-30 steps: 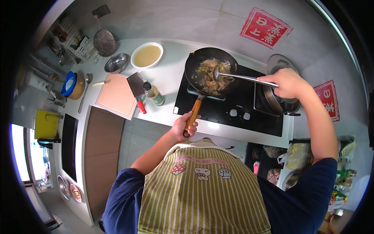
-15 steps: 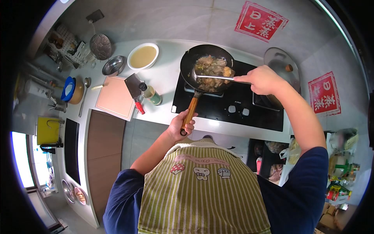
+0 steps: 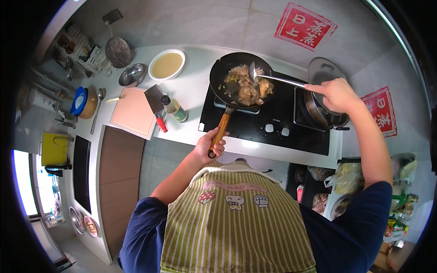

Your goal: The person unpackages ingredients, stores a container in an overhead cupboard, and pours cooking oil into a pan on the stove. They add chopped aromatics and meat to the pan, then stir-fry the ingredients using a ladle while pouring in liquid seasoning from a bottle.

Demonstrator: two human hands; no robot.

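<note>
My left hand (image 3: 210, 144) is wrapped round the wooden handle (image 3: 221, 126) of a black wok (image 3: 218, 75) on the left burner. Browned meat pieces (image 3: 249, 93) with greenish bits lie in the wok, mostly toward its middle and right. Over at the right, my right hand (image 3: 337, 94) grips the end of a long metal spatula (image 3: 284, 81). Its head is at the far side of the meat, near the wok's back wall; whether it touches the food I cannot tell.
Left of the black gas hob (image 3: 246, 129) are a sauce bottle (image 3: 174, 109), a cleaver (image 3: 155, 101), a pink cutting board (image 3: 133, 113), a white bowl of cloudy liquid (image 3: 166, 65) and a steel bowl (image 3: 132, 75). A pan (image 3: 314, 111) with a glass lid (image 3: 325, 68) behind it stands at right.
The spatula head has swung from the wok's left side to its back middle, and my right hand has moved right. Meat has shifted rightward, baring the wok's left part. My left hand stays on the handle.
</note>
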